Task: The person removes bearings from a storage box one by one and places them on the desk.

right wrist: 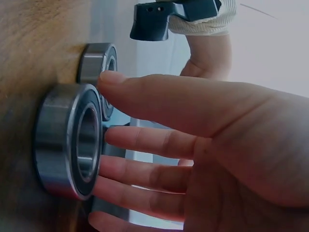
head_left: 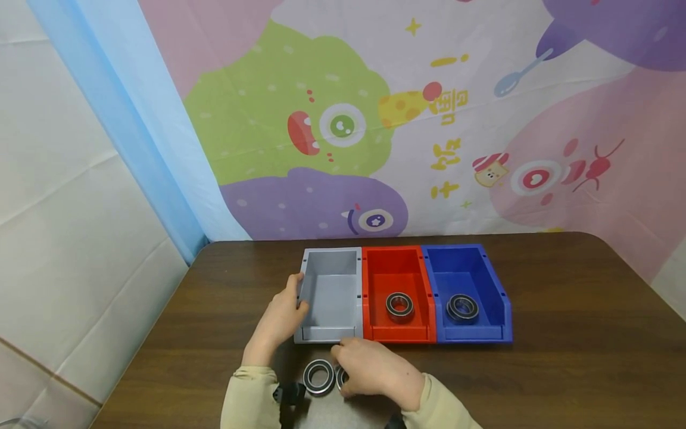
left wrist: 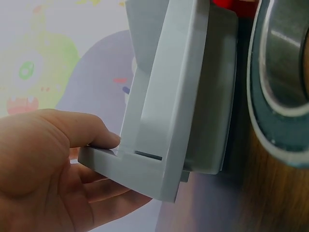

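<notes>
My left hand (head_left: 278, 319) pinches the left side wall of the grey bin (head_left: 332, 301); in the left wrist view the thumb lies inside the wall and the fingers outside. Two ball bearings are in front of the grey bin: a left bearing (head_left: 318, 391) and a right bearing (head_left: 340, 381), partly covered by my right hand (head_left: 375, 366). The right wrist view shows that hand's fingers extended beside the nearer bearing (right wrist: 55, 140), with the thumb tip by the farther bearing (right wrist: 91, 63). Whether the fingertips touch a bearing is hard to tell.
Against the grey bin stands a red bin (head_left: 399, 277) holding one bearing (head_left: 399, 319), then a blue bin (head_left: 450, 271) holding another bearing (head_left: 452, 314). All stand on a brown wooden table (head_left: 563, 310). A cartoon-print curtain (head_left: 343, 71) hangs behind.
</notes>
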The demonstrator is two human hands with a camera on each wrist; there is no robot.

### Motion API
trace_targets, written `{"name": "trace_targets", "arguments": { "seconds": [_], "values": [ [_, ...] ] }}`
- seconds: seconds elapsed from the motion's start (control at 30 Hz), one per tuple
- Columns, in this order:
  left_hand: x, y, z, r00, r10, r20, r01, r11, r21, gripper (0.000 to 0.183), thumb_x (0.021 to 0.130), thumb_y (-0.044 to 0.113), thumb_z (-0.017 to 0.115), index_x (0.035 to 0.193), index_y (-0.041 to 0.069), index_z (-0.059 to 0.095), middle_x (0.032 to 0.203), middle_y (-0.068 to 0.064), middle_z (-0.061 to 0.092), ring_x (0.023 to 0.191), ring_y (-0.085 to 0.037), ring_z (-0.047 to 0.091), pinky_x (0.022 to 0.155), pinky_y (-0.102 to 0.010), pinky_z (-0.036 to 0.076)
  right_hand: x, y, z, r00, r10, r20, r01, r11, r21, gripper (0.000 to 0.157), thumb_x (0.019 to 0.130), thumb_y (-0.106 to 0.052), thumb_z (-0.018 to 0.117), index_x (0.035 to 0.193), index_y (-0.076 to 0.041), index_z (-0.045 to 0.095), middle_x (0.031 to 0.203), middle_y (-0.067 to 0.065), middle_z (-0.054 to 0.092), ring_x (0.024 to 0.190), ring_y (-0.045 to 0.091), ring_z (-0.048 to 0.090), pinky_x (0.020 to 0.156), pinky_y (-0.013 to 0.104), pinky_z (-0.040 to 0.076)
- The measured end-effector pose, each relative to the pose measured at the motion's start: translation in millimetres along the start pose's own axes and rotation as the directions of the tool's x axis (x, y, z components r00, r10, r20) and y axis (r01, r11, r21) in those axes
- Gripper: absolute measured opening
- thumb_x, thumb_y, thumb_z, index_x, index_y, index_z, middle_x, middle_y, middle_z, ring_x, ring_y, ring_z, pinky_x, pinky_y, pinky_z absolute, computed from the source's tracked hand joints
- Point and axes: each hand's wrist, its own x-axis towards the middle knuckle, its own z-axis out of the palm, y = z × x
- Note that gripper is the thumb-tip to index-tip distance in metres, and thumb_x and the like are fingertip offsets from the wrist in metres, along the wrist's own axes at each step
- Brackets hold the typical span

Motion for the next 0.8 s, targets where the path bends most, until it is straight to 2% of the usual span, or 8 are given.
{"name": "trace_targets", "arguments": {
  "seconds": [0.23,0.3,0.37,0.43,0.53,0.67,0.8],
  "values": [
    [1.0,2.3,-0.8,0.999,0.027,-0.019,-0.026,0.999,0.029,0.055,0.083,0.006,0.052,0.134,0.003,0.033,0.065,-0.007,0.049,0.055,-0.018,0.044,0.051,-0.03,0.037,-3.6,8.0,-10.5,0.999,-0.019,-0.026,0.02,0.999,0.042,0.029,0.072,-0.025,0.074,0.097,-0.013,0.065,0.083,-0.007,0.059,0.07,0.006,0.05,0.066,0.023,0.047],
    [1.0,2.5,-1.1,0.999,0.032,-0.029,-0.031,0.999,0.04,0.054,0.083,0.006,0.053,0.134,0.003,0.034,0.075,-0.012,0.056,0.057,-0.019,0.045,0.052,-0.031,0.038,-4.7,12.6,-13.8,0.999,-0.018,-0.047,0.021,0.998,0.064,0.028,0.073,-0.024,0.073,0.097,-0.012,0.065,0.082,-0.005,0.061,0.069,0.007,0.05,0.065,0.023,0.047],
    [0.8,2.9,-1.0,0.998,0.04,-0.039,-0.038,0.998,0.05,0.054,0.083,0.006,0.053,0.133,0.003,0.035,0.093,-0.018,0.061,0.062,-0.02,0.048,0.056,-0.034,0.041,-6.0,18.3,-17.3,0.997,-0.007,-0.075,0.014,0.996,0.088,0.027,0.074,-0.023,0.072,0.096,-0.011,0.065,0.08,-0.004,0.061,0.067,0.007,0.05,0.063,0.022,0.046],
    [0.8,2.9,-0.3,0.997,0.051,-0.052,-0.048,0.997,0.063,0.053,0.083,0.007,0.054,0.133,0.002,0.036,0.111,-0.02,0.059,0.071,-0.023,0.054,0.063,-0.038,0.045,-7.8,23.9,-20.5,0.994,0.006,-0.108,0.007,0.993,0.115,0.025,0.075,-0.024,0.071,0.095,-0.011,0.064,0.077,-0.004,0.059,0.065,0.007,0.048,0.061,0.022,0.045],
    [0.4,3.5,0.3,0.996,0.067,-0.065,-0.062,0.995,0.078,0.052,0.083,0.008,0.054,0.132,0.001,0.038,0.124,-0.021,0.053,0.093,-0.03,0.058,0.077,-0.045,0.047,-11.1,32.1,-26.0,0.985,0.018,-0.17,0.011,0.986,0.169,0.022,0.078,-0.024,0.069,0.094,-0.01,0.064,0.072,-0.005,0.056,0.064,0.007,0.048,0.06,0.022,0.045],
    [-1.5,5.5,-1.0,0.992,0.09,-0.09,-0.08,0.991,0.107,0.049,0.083,0.009,0.056,0.129,-0.001,0.042,0.122,-0.021,0.051,0.107,-0.037,0.053,0.085,-0.048,0.045,-13.9,41.9,-32.9,0.961,0.04,-0.273,0.016,0.98,0.2,0.016,0.081,-0.021,0.065,0.091,-0.009,0.064,0.071,-0.006,0.054,0.066,0.009,0.049,0.062,0.024,0.045],
    [-4.4,8.4,-4.0,0.984,0.117,-0.132,-0.099,0.986,0.131,0.042,0.083,0.009,0.058,0.121,-0.003,0.049,0.118,-0.021,0.051,0.108,-0.036,0.051,0.087,-0.047,0.044,-14.6,52.0,-37.4,0.93,0.146,-0.338,-0.068,0.971,0.23,0.013,0.081,-0.019,0.065,0.091,-0.01,0.063,0.077,-0.003,0.057,0.071,0.011,0.051,0.066,0.027,0.047]
  ]
}}
